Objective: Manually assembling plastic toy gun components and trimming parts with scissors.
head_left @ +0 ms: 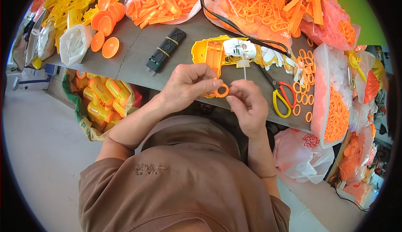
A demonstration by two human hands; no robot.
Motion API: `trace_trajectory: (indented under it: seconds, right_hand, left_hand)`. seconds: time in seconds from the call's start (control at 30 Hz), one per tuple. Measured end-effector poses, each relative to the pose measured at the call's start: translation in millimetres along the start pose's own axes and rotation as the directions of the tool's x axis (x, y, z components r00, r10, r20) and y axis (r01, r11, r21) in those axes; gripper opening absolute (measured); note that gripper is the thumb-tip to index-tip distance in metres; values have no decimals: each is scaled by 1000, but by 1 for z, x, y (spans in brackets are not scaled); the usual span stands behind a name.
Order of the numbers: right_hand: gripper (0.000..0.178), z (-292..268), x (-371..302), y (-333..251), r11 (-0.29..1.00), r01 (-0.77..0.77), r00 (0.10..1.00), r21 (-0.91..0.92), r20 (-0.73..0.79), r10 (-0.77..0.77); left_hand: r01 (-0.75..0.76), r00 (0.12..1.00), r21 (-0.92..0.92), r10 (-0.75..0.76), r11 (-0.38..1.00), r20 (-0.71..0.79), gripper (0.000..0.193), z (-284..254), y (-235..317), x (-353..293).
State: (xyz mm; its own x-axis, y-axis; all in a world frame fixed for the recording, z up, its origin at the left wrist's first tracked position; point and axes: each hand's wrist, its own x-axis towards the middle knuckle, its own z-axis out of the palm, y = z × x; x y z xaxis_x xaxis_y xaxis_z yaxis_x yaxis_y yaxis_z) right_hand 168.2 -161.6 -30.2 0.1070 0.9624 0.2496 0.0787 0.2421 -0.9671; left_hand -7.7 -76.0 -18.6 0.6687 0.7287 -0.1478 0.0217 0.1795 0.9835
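Head view: a small orange ring (222, 91) is up in front of the person's body, just past the near edge of the dark table (130, 66), between the two hands.
Left-hand fingers: the left hand (189, 84) pinches the ring at its left side, thumb and index finger meeting on the band.
Right-hand fingers: the right hand (250, 106) is half curled, thumb and index tips at the ring's right edge; whether they grip it or only brush it, I cannot tell.
Ring weight: probably very light, being a thin plastic-looking hoop, so a fingertip pinch should carry it.
Ring stiffness: likely firm with a little give; a hard squeeze across the hole could turn it oval.
Ring surface: looks smooth, so it may twist or slip if pinched at one spot only.
Ring hold: best taken by the band at opposite sides, leaving the hole free.
Loose rings: more orange rings (304, 71) lie at the right, some overlapping; these are probably easiest to lift singly by an outer edge.
Yellow housing: the open yellow shell (200, 51) lies just beyond the hands, with a white part (239, 49) at its right; likely rigid and better held by its outer wall.
Scissors: these (275, 84) lie right of the right hand, apart from it.
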Motion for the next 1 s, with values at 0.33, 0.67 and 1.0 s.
trace_trajectory:
  seconds: [0.33,0.67,1.0]
  right_hand:
    - [26,0,18,11,616,279,958,-737,171,-230]
    - [16,-5,36,14,531,231,957,-816,288,27]
    - [14,-14,51,8,614,259,905,-746,410,116]
  left_hand:
    - [-459,759,738,650,494,38,28,-12,-13,22]
    - [-503,759,808,603,306,244,48,-27,-28,34]
    - [-517,731,847,578,123,362,34,-27,-25,37]
